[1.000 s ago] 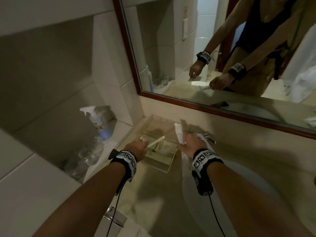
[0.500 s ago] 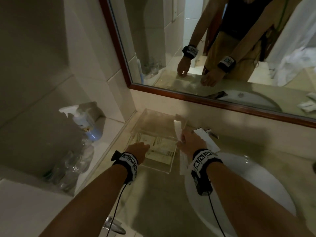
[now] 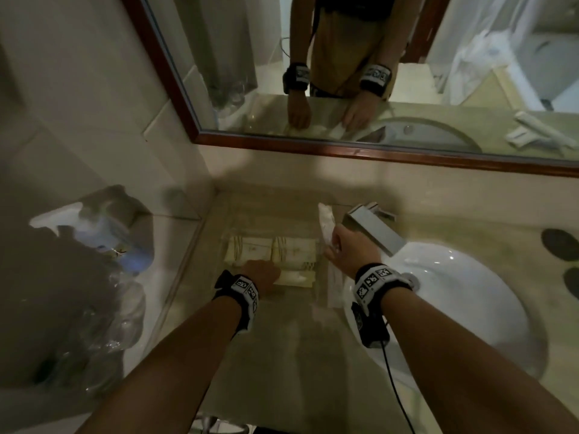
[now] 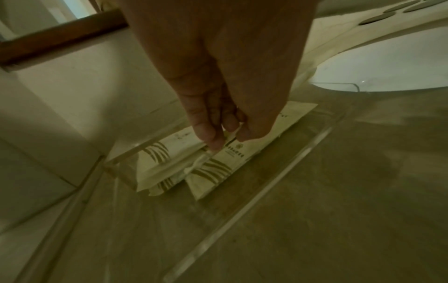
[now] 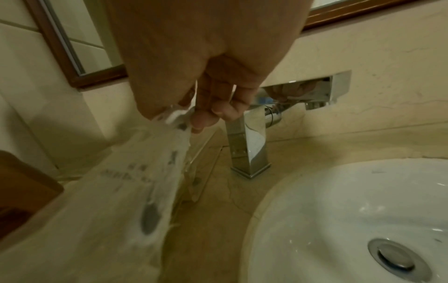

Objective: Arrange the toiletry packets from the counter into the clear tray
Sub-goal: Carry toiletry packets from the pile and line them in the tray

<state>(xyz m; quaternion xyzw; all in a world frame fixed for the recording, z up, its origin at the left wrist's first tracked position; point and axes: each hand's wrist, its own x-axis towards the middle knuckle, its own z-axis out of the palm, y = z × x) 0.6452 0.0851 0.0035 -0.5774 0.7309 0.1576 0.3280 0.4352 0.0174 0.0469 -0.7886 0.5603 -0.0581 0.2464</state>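
Observation:
A clear tray (image 3: pixel 315 245) stands on the counter left of the sink, with cream packets with olive stripes (image 3: pixel 250 249) lying flat inside. My left hand (image 3: pixel 261 272) reaches into the tray's near side. In the left wrist view its fingertips (image 4: pixel 227 139) pinch a thin white stick-shaped packet (image 4: pixel 196 164) that lies across the striped packets (image 4: pixel 218 168). My right hand (image 3: pixel 344 249) is beside the tray's right wall and pinches a translucent white packet (image 3: pixel 327 223). That translucent packet (image 5: pixel 135 181) with grey print hangs from my right fingertips (image 5: pixel 179 118).
A chrome faucet (image 3: pixel 372 230) stands just right of my right hand, with the white sink (image 3: pixel 454 308) beyond it. A spray bottle (image 3: pixel 103 233) and clear glassware (image 3: pixel 119 308) sit on the left ledge. The mirror (image 3: pixel 344 89) rises behind the counter. Dark round pads (image 3: pixel 560 242) lie far right.
My left hand has lowered the thin packet from a raised tilt down onto the packets in the tray. My right hand still holds its packet beside the tray. The head view has tipped downward.

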